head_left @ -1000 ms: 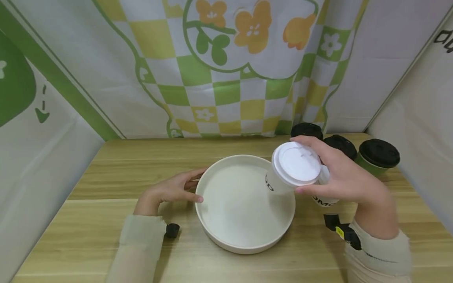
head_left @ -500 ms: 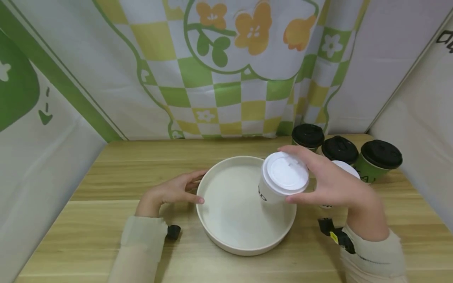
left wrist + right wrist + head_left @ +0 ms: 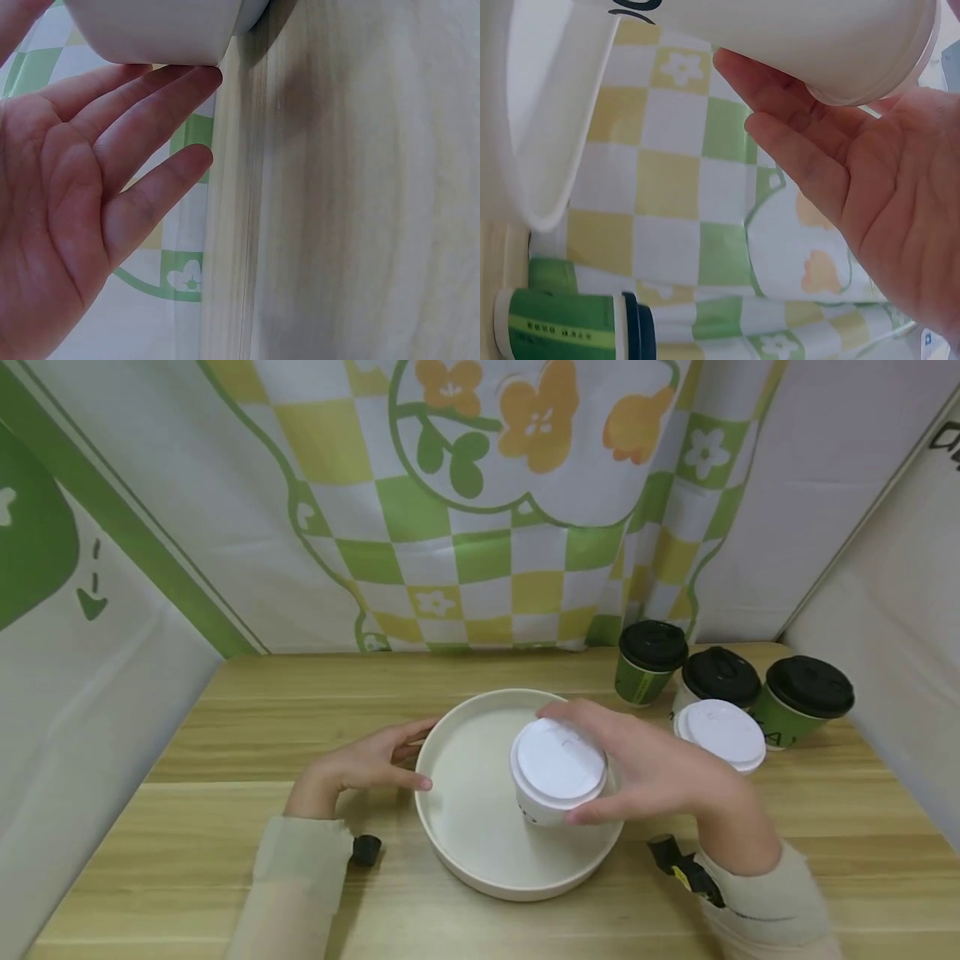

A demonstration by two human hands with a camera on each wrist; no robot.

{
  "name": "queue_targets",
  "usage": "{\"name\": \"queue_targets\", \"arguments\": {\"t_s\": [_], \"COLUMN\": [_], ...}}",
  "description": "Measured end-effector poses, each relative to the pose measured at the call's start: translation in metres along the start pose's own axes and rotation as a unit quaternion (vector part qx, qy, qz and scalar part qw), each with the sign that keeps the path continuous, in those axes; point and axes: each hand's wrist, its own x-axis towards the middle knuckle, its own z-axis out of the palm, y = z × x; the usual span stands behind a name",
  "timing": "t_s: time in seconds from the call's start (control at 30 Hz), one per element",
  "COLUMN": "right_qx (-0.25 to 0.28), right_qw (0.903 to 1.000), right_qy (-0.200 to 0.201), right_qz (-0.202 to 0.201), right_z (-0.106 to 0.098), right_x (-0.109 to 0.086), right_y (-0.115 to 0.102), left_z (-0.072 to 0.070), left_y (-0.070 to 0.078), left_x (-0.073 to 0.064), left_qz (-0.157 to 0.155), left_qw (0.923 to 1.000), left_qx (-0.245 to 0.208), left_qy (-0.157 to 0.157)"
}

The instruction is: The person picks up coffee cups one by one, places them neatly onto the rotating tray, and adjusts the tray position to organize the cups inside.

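Note:
My right hand (image 3: pixel 645 768) grips a white paper cup (image 3: pixel 542 810) with a white lid, over the right half of a round cream tray (image 3: pixel 517 892). In the right wrist view the cup (image 3: pixel 780 37) lies along the fingers, its lid toward the palm, with the tray's wall (image 3: pixel 562 172) at the left. At the tray's left side is my left hand (image 3: pixel 367 764), thumb tip at the rim and fingers along the outer wall. The left wrist view shows these fingers (image 3: pixel 150 120) nearly straight, fingertips right at the tray (image 3: pixel 165 34).
Right of the tray stands another white-lidded cup (image 3: pixel 723 735). Behind it are black-lidded cups: a green one (image 3: pixel 641 681) at the back, a pale one (image 3: pixel 686 697) and another green one (image 3: pixel 783 718) at the right. A checked curtain (image 3: pixel 480 552) hangs behind the wooden table (image 3: pixel 247 718).
My right hand has carried the white cup leftward and toward me, farther over the tray, uncovering the cups at the right. The left hand has stayed at the tray's side.

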Motion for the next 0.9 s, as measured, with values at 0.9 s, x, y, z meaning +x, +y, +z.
{"name": "queue_targets", "arguments": {"t_s": [0.9], "right_qx": [0.031], "right_qw": [0.9903], "right_qy": [-0.112], "right_qz": [-0.076], "right_z": [0.033], "right_x": [0.017], "right_y": [-0.011], "left_z": [0.0], "left_y": [-0.002], "left_x": [0.003], "left_qz": [0.009], "left_qw": [0.9999], "left_qx": [0.013], "left_qy": [0.002]}}
